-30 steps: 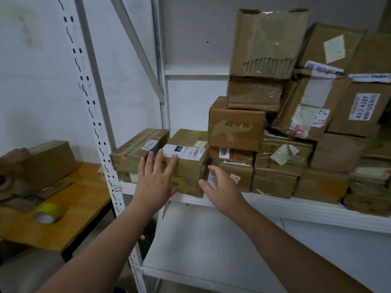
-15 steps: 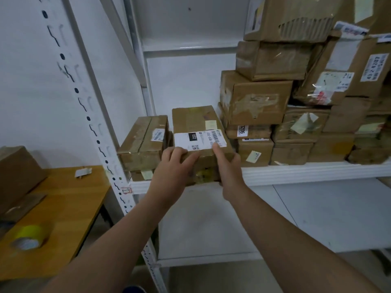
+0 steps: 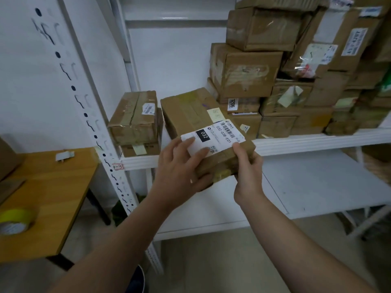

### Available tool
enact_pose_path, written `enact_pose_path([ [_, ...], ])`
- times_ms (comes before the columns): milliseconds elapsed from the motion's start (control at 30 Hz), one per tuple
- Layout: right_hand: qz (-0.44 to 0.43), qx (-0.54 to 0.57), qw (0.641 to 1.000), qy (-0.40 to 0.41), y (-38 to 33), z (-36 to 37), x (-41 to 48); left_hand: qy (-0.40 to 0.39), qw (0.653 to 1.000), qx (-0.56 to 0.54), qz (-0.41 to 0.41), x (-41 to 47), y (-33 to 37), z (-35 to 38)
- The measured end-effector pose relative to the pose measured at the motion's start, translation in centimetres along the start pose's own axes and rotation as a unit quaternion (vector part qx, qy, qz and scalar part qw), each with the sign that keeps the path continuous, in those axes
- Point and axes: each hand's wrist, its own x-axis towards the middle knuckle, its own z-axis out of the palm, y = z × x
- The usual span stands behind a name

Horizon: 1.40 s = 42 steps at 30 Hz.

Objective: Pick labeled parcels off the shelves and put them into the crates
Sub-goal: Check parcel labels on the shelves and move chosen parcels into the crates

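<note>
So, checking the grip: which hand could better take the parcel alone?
Probably left: the left hand spreads over the label at the near end of the parcel, while the right hand pinches only its right corner.

taped cardboard parcel point(image 3: 196, 115), glossy paper label point(image 3: 213, 136), wooden table point(image 3: 46, 199)

1. The near bottom corner and underside of the brown cardboard parcel point(image 3: 196, 115) are hidden by the left hand point(image 3: 179, 168) and right hand point(image 3: 248, 176) gripping it. The left fingers cover part of its white label point(image 3: 213, 137), whose fine print is too small to read.
2. Up and right of the right hand, the pile of brown cardboard boxes point(image 3: 245, 70) is cut by the top and right edges, and several labels are blurred.
3. Far left of the left hand, a yellow tape roll point(image 3: 14, 220) and a brown carton point(image 3: 7, 159) are cut by the left edge.
4. Just above and left of the left hand, a flat brown box point(image 3: 152, 148) is mostly hidden under a taped brown box point(image 3: 135, 117).
</note>
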Motion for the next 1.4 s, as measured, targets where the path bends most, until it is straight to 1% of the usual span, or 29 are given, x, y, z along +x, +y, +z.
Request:
enact_pose_path([
  [67,0.007,0.017,1.0,0.021,0.9,-0.9,-0.5,-0.008,1.0,-0.025,0.005,-0.6,0.8,0.6],
  [100,0.025,0.028,0.999,0.018,1.3,-1.3,-0.8,-0.008,0.999,-0.035,0.009,-0.9,1.1,0.9],
  [200,0.112,0.081,0.989,-0.048,2.8,-2.0,-1.5,-0.006,0.999,-0.048,0.022,-1.9,2.2,1.7],
  [267,0.128,0.092,0.983,-0.091,3.3,-2.4,-1.6,-0.011,0.998,-0.051,0.029,-2.7,2.6,2.2],
  [333,0.11,0.089,0.985,-0.097,3.2,-2.9,-1.4,-0.014,0.997,-0.066,0.043,-3.0,2.7,2.3],
  [400,0.086,0.084,0.989,-0.082,2.8,-3.8,-0.7,-0.017,0.995,-0.082,0.059,-2.9,2.7,2.3],
  [433,0.075,0.081,0.991,-0.076,2.7,-4.4,-0.3,-0.02,0.995,-0.084,0.051,-2.7,2.7,2.2],
  [567,0.028,0.06,0.994,-0.093,2.1,-8.0,0.2,-0.029,0.995,-0.082,-0.054,-1.0,2.1,2.0],
  [667,0.018,0.061,0.995,-0.078,1.1,-10.5,-0.1,-0.032,0.99,-0.073,-0.113,0.2,2.0,2.1],
  [733,0.005,0.047,0.997,-0.068,0.4,-11.7,-0.2,-0.048,0.978,-0.117,-0.165,0.9,2.7,1.8],
  [800,-0.008,0.021,0.999,-0.046,-0.5,-12.3,-0.5,-0.074,0.952,-0.207,-0.215,1.3,3.5,1.9],
  [833,-0.02,0.006,0.999,-0.025,-0.9,-12.5,-0.7,-0.067,0.945,-0.232,-0.222,1.4,3.8,2.1],
  [900,-0.058,-0.038,0.997,0.026,-1.4,-12.6,-1.0,-0.042,0.944,-0.243,-0.219,1.2,4.3,2.5],
  [1000,-0.134,-0.127,0.977,0.104,-1.8,-12.2,-1.4,-0.03,0.938,-0.254,-0.234,0.3,5.0,3.4],
  [1100,-0.225,-0.218,0.937,0.153,-2.0,-11.8,-1.6,-0.03,0.916,-0.296,-0.27,-0.3,5.9,3.8],
  [1167,-0.262,-0.255,0.918,0.153,-2.5,-11.4,-1.8,-0.03,0.899,-0.323,-0.294,-0.4,6.3,4.0],
  [1233,-0.277,-0.28,0.908,0.144,-2.9,-11.1,-1.8,-0.028,0.888,-0.338,-0.31,-0.6,6.3,4.1],
  [1400,-0.289,-0.298,0.9,0.135,-3.2,-10.9,-1.7,-0.017,0.879,-0.357,-0.317,-1.2,6.2,3.9],
])
